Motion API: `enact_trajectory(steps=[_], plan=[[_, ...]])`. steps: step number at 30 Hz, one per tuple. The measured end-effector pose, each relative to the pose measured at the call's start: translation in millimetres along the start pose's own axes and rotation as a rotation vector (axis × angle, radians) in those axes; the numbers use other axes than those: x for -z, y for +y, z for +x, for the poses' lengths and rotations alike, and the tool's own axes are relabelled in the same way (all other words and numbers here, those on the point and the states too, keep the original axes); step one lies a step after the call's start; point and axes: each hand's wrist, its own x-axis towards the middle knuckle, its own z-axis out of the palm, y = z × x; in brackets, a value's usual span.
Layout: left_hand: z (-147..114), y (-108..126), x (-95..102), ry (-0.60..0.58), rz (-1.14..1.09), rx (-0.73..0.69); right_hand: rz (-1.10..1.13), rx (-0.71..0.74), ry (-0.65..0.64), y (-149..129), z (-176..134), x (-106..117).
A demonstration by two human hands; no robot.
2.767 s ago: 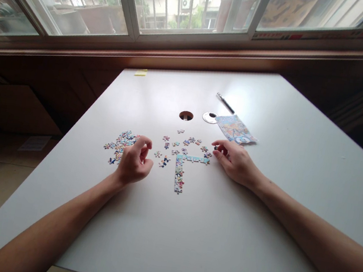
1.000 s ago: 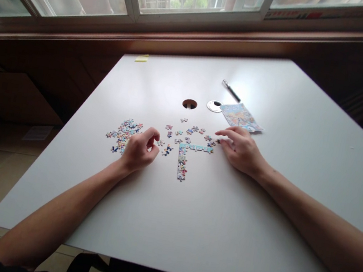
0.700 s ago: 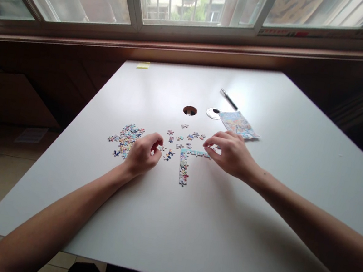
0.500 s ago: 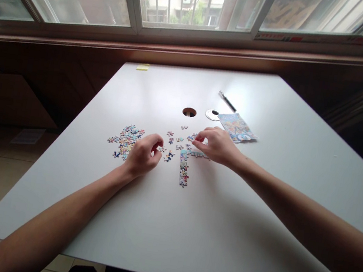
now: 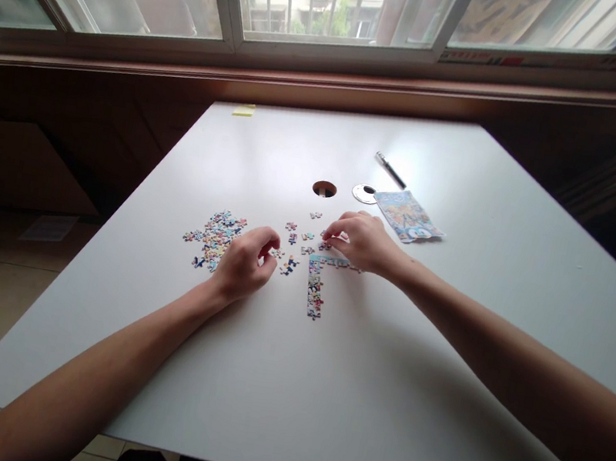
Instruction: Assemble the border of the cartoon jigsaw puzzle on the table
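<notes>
The loose puzzle pieces (image 5: pixel 293 238) lie on the bench (image 5: pixel 287 399) around the corner of your L-shaped joined strip (image 5: pixel 315 286), mostly on its left and far sides, with a larger heap (image 5: pixel 216 238) farther left. Expect each piece to be very light, thin and fairly stiff, probably card; the printed face may slide easily, and the tabs could bend or fray. Take hold by opposite edges of the body, between thumb and fingertip, rather than by a tab.

Your right hand (image 5: pixel 363 241) has thumb and index finger nearly together, low over pieces beyond the strip's far arm; you cannot tell whether they pinch one. Your left hand (image 5: pixel 246 261) is loosely curled between heap and strip; its grip is hidden too.

Compared with the earliest frame, your right hand has moved left from beyond the strip's right end, where it pinched a dark piece. The heap looks unchanged.
</notes>
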Motion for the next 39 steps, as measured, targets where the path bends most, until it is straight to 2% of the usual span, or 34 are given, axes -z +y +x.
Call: enact_trajectory(steps=[7, 17, 26, 33, 39], plan=[[1, 1, -0.1, -0.006, 0.013, 0.017, 0.017, 0.055, 0.022, 20, -2, 2], [2, 3, -0.1, -0.006, 0.012, 0.020, 0.020, 0.073, -0.031, 10, 0, -1], [2, 2, -0.4, -0.009, 0.005, 0.022, 0.050, 0.068, -0.008, 6, -1, -1], [2, 2, 0.0, -0.016, -0.002, 0.030, 0.257, 0.025, 0.038, -3, -8, 8], [2, 1, -0.1, 0.010, 0.007, 0.018, 0.437, 0.014, 0.053, -7, -42, 14]])
